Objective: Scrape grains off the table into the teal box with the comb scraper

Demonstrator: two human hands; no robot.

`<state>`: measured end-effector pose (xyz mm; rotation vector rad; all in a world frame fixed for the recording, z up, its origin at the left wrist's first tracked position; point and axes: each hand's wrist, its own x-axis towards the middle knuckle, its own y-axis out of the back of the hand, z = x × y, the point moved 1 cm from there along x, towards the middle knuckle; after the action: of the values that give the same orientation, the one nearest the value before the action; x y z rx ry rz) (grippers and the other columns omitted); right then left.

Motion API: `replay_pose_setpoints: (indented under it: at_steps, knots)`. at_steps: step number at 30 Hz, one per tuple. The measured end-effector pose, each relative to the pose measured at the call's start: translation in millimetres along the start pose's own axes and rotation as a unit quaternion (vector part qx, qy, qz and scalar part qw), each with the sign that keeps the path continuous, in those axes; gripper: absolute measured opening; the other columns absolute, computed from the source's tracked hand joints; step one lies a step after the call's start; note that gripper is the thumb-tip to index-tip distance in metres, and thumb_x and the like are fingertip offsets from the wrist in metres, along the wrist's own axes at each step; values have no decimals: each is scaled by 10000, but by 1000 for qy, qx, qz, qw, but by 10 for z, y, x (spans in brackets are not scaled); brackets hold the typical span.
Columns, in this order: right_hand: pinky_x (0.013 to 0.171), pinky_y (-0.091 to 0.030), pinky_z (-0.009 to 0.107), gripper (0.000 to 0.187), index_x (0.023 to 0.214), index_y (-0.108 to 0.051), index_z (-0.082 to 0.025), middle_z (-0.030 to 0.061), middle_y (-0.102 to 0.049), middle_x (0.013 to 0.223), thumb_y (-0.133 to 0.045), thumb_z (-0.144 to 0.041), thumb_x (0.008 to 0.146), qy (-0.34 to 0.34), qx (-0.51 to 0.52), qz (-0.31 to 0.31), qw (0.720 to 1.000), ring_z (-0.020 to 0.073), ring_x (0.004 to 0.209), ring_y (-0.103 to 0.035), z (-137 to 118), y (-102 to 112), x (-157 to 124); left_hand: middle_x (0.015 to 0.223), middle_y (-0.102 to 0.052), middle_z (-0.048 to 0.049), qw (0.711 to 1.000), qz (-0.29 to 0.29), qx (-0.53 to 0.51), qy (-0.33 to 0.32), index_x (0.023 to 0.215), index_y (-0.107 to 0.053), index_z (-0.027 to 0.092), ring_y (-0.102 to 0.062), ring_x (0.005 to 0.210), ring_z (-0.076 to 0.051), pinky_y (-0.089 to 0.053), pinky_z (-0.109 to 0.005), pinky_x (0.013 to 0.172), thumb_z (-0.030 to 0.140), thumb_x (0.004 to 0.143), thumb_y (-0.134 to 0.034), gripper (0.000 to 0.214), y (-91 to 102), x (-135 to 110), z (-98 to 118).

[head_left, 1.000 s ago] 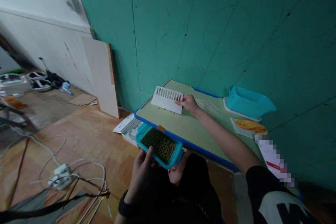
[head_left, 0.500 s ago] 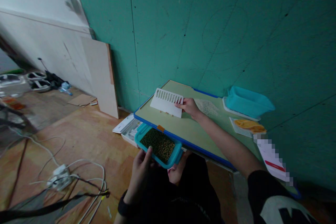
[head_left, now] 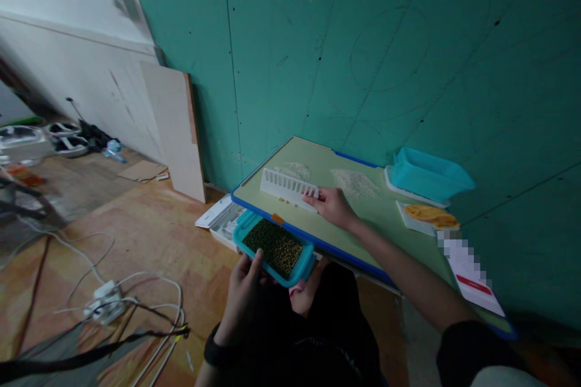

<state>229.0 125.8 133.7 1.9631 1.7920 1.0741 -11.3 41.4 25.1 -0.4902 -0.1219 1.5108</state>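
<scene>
My right hand (head_left: 336, 204) grips the right end of a white slotted plastic plate (head_left: 285, 191), which stands tilted on the light green tabletop (head_left: 363, 221). A few yellowish beans (head_left: 285, 201) lie by its lower edge. Behind it are two patches of small pale grains, one on the left (head_left: 295, 169) and one on the right (head_left: 356, 184). My left hand (head_left: 245, 284) holds a turquoise container (head_left: 290, 282) just below the table's front edge, thumb on the rim. Inside are dark green beans (head_left: 263, 234) and yellowish beans (head_left: 289, 254).
An empty-looking turquoise basket (head_left: 431, 174) sits at the table's back right. Beside it are an orange-yellow cloth-like thing (head_left: 431, 216) and a pink-white packet (head_left: 476, 293). A white box (head_left: 222, 224) stands below the table's left end. Cables and a power strip (head_left: 106, 302) lie on the floor.
My right hand has moved the slotted plate toward the table's front edge and tipped it, uncovering the left patch of grains. My left hand and the container have barely moved.
</scene>
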Motion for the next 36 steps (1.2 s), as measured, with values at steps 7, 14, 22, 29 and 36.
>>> replay_pose_setpoints:
  at_steps: [7,14,22,29,36]
  knots:
    - [612,-480,220,255,954,-768,-183,48,-769,855,-604,-369,894,52,-35,-19,998,163,675,-690,-306,31,-472,600,-555,52,1000,-2,-5,1,864,-595,166,-553,477,-104,-475,-215,453,522,748,-718,395,13,9,-16]
    - [611,-480,226,233,950,-765,-196,55,-767,859,-596,-350,901,65,-41,-15,997,157,658,-686,-396,60,-651,630,-580,43,1000,-1,-8,5,988,-596,165,-586,510,-122,-505,-234,480,513,759,-712,432,10,10,-30]
    - [550,-439,219,267,859,-739,-193,32,-722,694,-538,-354,932,69,-79,-4,995,141,575,-643,-421,51,-692,646,-573,46,1000,-9,-24,3,939,-593,174,-580,523,-112,-499,-219,482,496,772,-709,381,-7,-4,-18]
    - [694,-473,242,314,1156,-642,-155,89,-745,920,-406,-179,950,181,-225,-74,954,169,785,-693,-591,-261,-583,610,-571,56,999,-5,-31,10,910,-593,173,-565,484,-102,-472,-208,455,496,744,-733,390,-8,5,-21]
    - [608,-502,332,334,1151,-596,-51,203,-709,958,-433,-110,865,172,-361,-118,909,268,755,-700,-898,-693,-207,557,-563,74,999,8,-34,9,850,-585,180,-554,451,-95,-479,-208,454,507,694,-772,408,-5,25,-41]
